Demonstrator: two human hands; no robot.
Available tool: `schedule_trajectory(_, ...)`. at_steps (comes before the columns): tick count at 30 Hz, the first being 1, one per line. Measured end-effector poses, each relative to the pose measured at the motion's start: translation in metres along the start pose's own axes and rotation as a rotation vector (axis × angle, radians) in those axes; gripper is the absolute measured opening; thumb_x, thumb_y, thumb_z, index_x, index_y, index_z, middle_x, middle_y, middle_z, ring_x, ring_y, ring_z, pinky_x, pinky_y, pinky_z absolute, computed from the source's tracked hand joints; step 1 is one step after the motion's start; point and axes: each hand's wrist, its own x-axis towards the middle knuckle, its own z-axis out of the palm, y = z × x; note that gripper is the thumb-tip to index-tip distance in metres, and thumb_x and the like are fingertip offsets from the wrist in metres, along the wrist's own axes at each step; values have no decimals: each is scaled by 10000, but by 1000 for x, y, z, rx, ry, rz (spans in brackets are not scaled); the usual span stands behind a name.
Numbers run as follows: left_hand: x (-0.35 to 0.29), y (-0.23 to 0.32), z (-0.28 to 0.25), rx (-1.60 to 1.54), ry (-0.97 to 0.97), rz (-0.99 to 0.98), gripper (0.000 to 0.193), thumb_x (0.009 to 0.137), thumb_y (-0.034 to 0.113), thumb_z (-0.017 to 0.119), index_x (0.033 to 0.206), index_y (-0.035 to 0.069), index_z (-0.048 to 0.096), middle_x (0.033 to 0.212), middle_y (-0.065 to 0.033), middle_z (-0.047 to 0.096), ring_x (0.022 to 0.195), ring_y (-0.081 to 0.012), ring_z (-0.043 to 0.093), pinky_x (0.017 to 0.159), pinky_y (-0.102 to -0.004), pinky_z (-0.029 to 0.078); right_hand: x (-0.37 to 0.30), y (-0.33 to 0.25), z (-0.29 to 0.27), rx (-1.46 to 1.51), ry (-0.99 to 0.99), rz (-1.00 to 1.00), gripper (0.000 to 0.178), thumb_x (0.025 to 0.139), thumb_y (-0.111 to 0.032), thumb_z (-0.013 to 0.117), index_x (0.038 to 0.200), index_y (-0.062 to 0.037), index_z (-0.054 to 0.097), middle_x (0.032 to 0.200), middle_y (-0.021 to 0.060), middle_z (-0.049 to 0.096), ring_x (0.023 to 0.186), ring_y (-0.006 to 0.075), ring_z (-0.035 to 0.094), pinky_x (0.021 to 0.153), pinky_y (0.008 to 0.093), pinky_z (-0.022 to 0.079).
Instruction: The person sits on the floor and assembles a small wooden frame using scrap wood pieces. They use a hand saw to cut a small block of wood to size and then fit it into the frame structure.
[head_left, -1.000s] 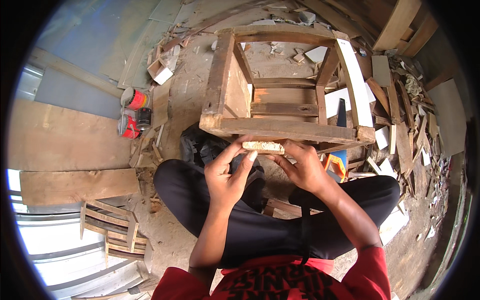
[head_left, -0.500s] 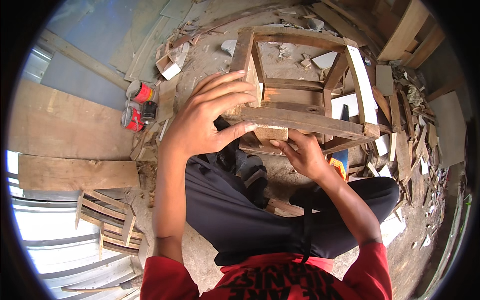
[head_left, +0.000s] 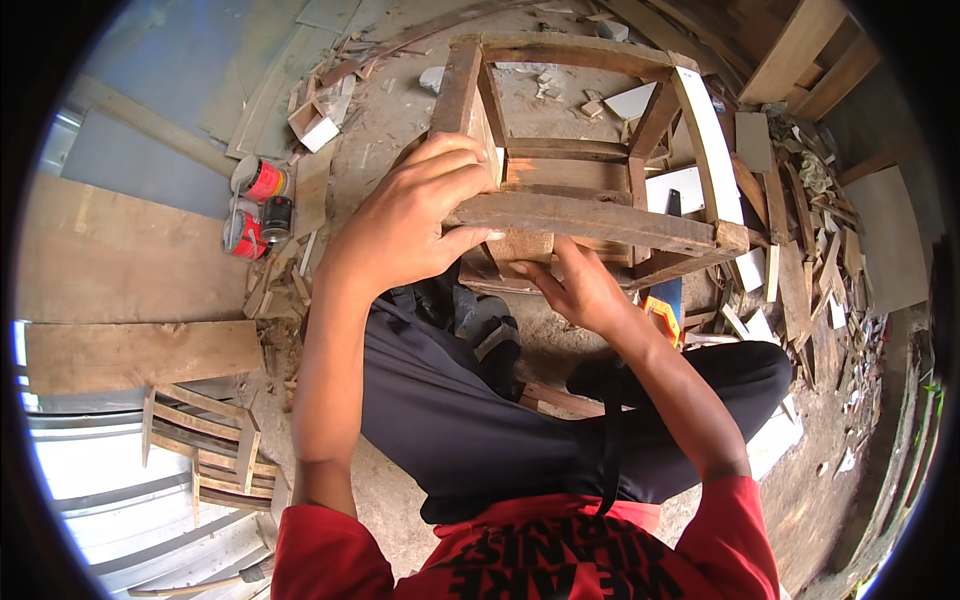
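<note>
A brown wooden frame [head_left: 610,222], built like a stool or small chair with one white-faced bar, stands tilted in front of me. My left hand [head_left: 410,205] wraps round its near left corner, with the thumb on the near rail and the fingers over the left bar. Beneath that rail my right hand [head_left: 575,285] pinches a short wooden block [head_left: 525,246] between thumb and fingers. The block sits against the rail's underside, close to my left thumb. Part of the block is hidden behind the rail and the hand.
A handsaw [head_left: 664,310] with an orange handle and blue blade is beside the frame, near my right knee. Paint cans [head_left: 262,182] stand at the left. Scrap wood [head_left: 800,260] is heaped at the right. Slatted wooden pieces [head_left: 205,435] lie at the lower left.
The block has gone from below the rail to higher up, partly behind it. My right hand has moved up and left with it. In view, the frame sits slightly further left.
</note>
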Motion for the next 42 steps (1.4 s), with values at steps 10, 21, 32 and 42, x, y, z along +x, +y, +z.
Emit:
schedule_trajectory(10,0,-4,5,-39,51,50,378,610,120,879,916,14,684,999,-114,662,1119,-286,581,904,-401,490,-18,32,5,-43,-52,58,287,909,-113,667,1160,-8,578,1025,241,665,957,447,629,781,500,508)
schedule_trajectory(21,3,-7,11,-52,95,20,363,585,96,896,877,13,697,878,-74,660,1098,-275,587,891,-383,477,-10,40,12,1,15,-22,252,926,-97,641,1149,0,573,1016,271,647,960,475,603,759,507,492)
schedule_trajectory(32,7,-3,-3,-244,-20,-33,513,978,399,479,946,-58,711,835,-151,654,1096,-326,551,918,-414,439,-15,39,13,-84,-75,16,271,920,-103,653,1163,-21,562,954,258,662,898,473,620,707,512,500)
schedule_trajectory(42,4,-11,-5,-245,-39,83,434,879,306,469,1000,-44,695,1132,-181,659,1250,-372,491,1049,-465,385,-11,32,16,-16,40,-25,225,907,-79,661,1113,-13,600,974,260,660,893,466,623,698,508,509)
